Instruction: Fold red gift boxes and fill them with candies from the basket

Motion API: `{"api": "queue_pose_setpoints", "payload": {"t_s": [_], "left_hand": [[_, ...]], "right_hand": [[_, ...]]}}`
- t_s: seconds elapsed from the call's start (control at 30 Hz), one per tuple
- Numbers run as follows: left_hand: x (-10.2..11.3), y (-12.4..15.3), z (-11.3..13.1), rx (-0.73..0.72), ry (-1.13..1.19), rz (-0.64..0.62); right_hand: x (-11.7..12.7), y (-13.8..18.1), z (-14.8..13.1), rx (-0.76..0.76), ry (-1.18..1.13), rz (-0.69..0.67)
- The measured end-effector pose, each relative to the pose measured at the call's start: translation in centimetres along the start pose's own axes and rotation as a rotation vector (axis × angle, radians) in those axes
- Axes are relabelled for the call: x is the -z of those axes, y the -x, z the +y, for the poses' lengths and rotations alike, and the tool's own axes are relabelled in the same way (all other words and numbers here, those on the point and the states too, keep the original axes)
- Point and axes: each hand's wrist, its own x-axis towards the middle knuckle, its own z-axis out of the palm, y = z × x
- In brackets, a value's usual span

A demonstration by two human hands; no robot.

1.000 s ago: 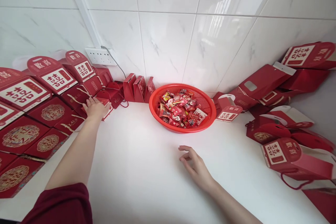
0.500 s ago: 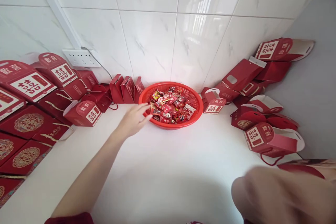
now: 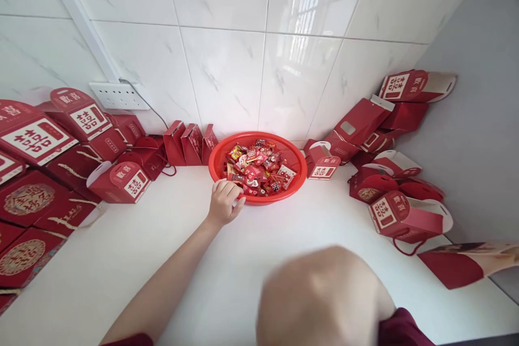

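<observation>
A round red plastic basket [image 3: 298, 186] with a perforated wall stands on the white table near the tiled wall. Heaped inside are wrapped candies [image 3: 253, 172], mostly red, with a yellow one among them. My left hand [image 3: 225, 203] is at the basket's near left rim, its fingers curled over the edge and the thumb at the front. Close to the camera, my right hand [image 3: 320, 297] is a large blur in the lower middle. Its fingers cannot be made out, nor whether it holds anything.
Red gift boxes [image 3: 124, 183] with cord handles are stacked along the left. More red boxes [image 3: 405, 216] lie piled at the right against the grey wall. A power strip [image 3: 118, 95] with a cable is on the tiles. Small red boxes [image 3: 190, 143] stand left of the basket.
My left hand has come down onto the basket's rim and curled its fingers over it. The blurred right hand has swung left from the lower right. The view has shifted slightly.
</observation>
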Motion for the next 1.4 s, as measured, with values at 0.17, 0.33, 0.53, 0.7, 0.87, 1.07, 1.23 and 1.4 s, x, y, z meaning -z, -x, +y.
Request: {"api": "queue_pose_setpoints", "payload": {"t_s": [0.17,0.33,0.53,0.7,0.87,1.07,1.23,1.4], "left_hand": [[-1.6,0.8,-1.7,-0.018,-0.035,0.044],[-1.8,0.8,-2.3,-0.045,-0.047,0.068],[-1.9,0.6,-2.1,-0.054,-0.043,0.105],[-0.7,0.0,-1.3,-0.083,0.010,0.097],[2.4,-1.6,0.1,-0.081,0.093,0.046],[8.3,-4.1,3.9,-0.089,0.344,0.127],[12.3,-3.5,6.9,-0.168,0.455,-0.018],[12.8,-0.8,7.8,-0.207,0.492,-0.308]], "right_hand": [[1.4,-7.2,10.0,-0.251,0.200,0.048],[4.9,-5.6,18.1,-0.587,0.503,0.357],[8.7,0.4,24.6,-0.990,0.752,0.640],[11.4,2.3,20.9,-0.874,0.708,0.620],[11.7,2.6,10.2,-0.595,0.454,0.481],[7.8,1.9,4.5,-0.088,0.139,0.122],[4.1,0.7,2.4,0.048,0.174,-0.123],[1.9,-0.8,1.9,0.153,0.123,-0.321]]}}
